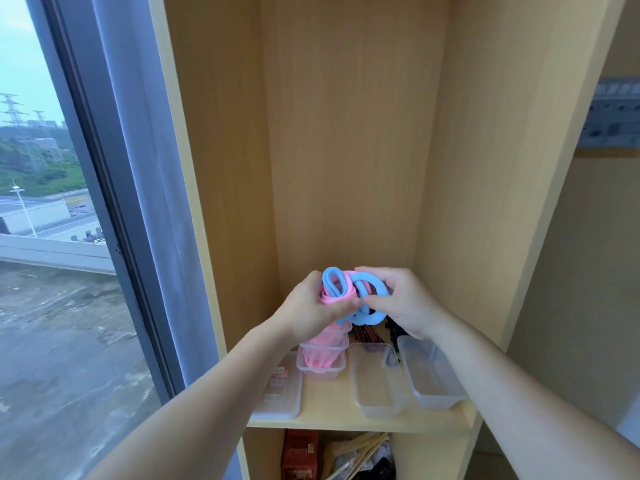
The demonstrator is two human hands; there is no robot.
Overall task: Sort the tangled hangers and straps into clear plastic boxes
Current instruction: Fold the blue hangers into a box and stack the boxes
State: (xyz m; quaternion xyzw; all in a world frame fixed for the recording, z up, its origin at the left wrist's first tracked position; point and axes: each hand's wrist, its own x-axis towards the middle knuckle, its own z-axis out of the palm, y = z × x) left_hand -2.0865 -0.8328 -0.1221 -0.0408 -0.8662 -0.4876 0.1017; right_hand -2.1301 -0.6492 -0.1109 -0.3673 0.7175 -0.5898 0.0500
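The left grip (313, 306) and right grip (405, 299) clutch 1 tangle of blue and pink straps (337, 285) above clear boxes (377, 393) on the shelf (329, 407)

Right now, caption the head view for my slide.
Left hand and right hand grip tangled blue and pink straps above clear boxes.

Pale wooden shelf unit (346, 133) stands beside a daylit window (41, 202).

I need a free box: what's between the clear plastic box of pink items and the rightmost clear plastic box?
Head view: a third rectangular clear plastic box stands between them.
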